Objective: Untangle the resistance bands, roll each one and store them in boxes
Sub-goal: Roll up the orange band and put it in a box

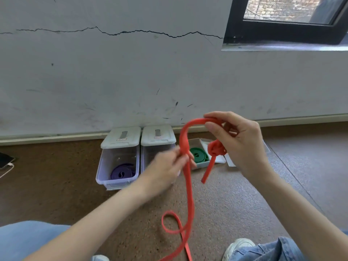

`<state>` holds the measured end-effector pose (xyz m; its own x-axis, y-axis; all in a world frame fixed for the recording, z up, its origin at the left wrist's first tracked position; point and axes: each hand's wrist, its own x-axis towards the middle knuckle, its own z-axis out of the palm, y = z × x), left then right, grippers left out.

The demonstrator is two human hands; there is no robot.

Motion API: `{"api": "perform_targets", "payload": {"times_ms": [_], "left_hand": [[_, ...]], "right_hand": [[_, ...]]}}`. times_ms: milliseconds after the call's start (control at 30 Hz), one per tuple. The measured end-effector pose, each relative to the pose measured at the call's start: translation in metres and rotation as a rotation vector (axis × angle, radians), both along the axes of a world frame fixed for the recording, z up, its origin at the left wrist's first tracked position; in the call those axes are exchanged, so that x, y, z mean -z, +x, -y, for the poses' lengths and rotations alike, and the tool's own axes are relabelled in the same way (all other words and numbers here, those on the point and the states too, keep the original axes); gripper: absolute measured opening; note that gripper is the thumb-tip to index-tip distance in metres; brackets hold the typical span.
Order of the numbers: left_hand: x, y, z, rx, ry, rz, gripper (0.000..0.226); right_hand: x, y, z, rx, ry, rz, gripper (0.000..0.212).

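Note:
I hold a red resistance band [188, 187] up in front of me. My right hand [239, 142] pinches its upper loop between thumb and fingers, and a tight knot [216, 147] hangs just below that hand with a short tail under it. My left hand [167, 166], blurred, grips the long strand lower down; the strand falls to the floor and curls into a loop. By the wall stand a clear box [105, 166] holding a rolled purple band [122, 173], a second clear box [150, 153] partly hidden by my left hand, and a smaller open box [195, 141] with a rolled green band [198, 156].
Brown speckled floor runs to a cracked grey wall with a black-framed window at the upper right. A phone [5, 160] with a white cable lies at the far left. My jeans-clad knees and a white shoe [238, 245] sit at the bottom edge.

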<state>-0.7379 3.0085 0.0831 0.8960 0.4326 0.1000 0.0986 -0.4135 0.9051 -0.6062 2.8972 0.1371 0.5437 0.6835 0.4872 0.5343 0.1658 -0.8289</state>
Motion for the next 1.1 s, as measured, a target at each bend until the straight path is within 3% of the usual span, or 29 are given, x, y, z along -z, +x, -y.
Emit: {"api": "perform_targets", "payload": {"times_ms": [67, 167, 267, 333, 400, 467, 533, 600, 733, 867, 967, 1033, 1100], "left_hand": [[-0.034, -0.009, -0.021, -0.192, 0.042, 0.228, 0.015], [-0.095, -0.022, -0.042, -0.269, 0.605, 0.434, 0.017], [-0.127, -0.015, -0.032, -0.173, 1.06, 0.361, 0.033], [-0.123, -0.007, -0.016, -0.053, 1.159, 0.186, 0.03], [-0.107, -0.005, -0.009, 0.006, 1.062, 0.093, 0.023], [-0.089, -0.006, -0.01, -0.041, 0.829, 0.063, 0.018], [-0.066, -0.006, -0.005, -0.072, 0.543, 0.01, 0.015], [-0.036, -0.003, 0.004, -0.021, 0.326, -0.075, 0.012], [0.011, -0.001, 0.01, 0.026, 0.158, -0.114, 0.011], [-0.006, -0.001, -0.018, -0.055, 0.191, -0.084, 0.017], [-0.064, -0.008, -0.042, -0.138, 0.18, 0.27, 0.018], [-0.095, -0.009, -0.038, -0.055, 0.405, 0.293, 0.014], [-0.101, -0.004, -0.023, 0.043, 0.667, 0.1, 0.015]], "right_hand": [[-0.003, 0.006, 0.004, -0.012, -0.012, -0.049, 0.015], [-0.011, 0.008, 0.005, -0.088, -0.075, 0.052, 0.016], [-0.019, 0.003, 0.0, -0.306, -0.132, -0.03, 0.04], [-0.021, -0.002, -0.003, -0.431, -0.129, -0.209, 0.056], [-0.021, -0.008, -0.005, -0.427, -0.121, -0.276, 0.044], [-0.019, -0.008, -0.007, -0.33, -0.115, -0.188, 0.019], [-0.016, -0.006, -0.006, -0.285, -0.074, -0.156, 0.006], [-0.017, -0.005, -0.004, -0.286, 0.004, -0.181, 0.008], [-0.014, 0.0, 0.003, -0.232, 0.114, -0.248, 0.012], [-0.012, 0.009, 0.009, -0.213, 0.169, -0.34, 0.013], [-0.01, 0.019, 0.013, -0.233, 0.05, -0.369, 0.013], [-0.009, 0.021, 0.015, -0.375, -0.15, -0.374, 0.028], [-0.009, 0.014, 0.013, -0.524, -0.307, -0.38, 0.055]]}}
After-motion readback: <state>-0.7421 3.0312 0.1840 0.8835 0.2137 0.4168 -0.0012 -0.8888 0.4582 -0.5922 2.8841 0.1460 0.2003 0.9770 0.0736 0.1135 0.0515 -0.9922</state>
